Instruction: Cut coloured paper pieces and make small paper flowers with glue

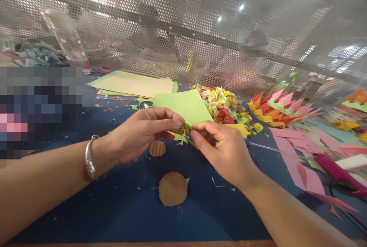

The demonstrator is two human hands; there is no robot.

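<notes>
Both hands (137, 135) (225, 147) pinch sm. folded paper pc. (185, 128) (green w/ yellow, pointy).

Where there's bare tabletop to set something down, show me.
Mostly bare blue tabletop lies between the left forearm, the larger brown disc and the near edge; another patch, lightly littered, between that disc and the right forearm. Crowded: beyond and beside the right hand, with a paper pile, pink strips and a magenta tool.
</notes>
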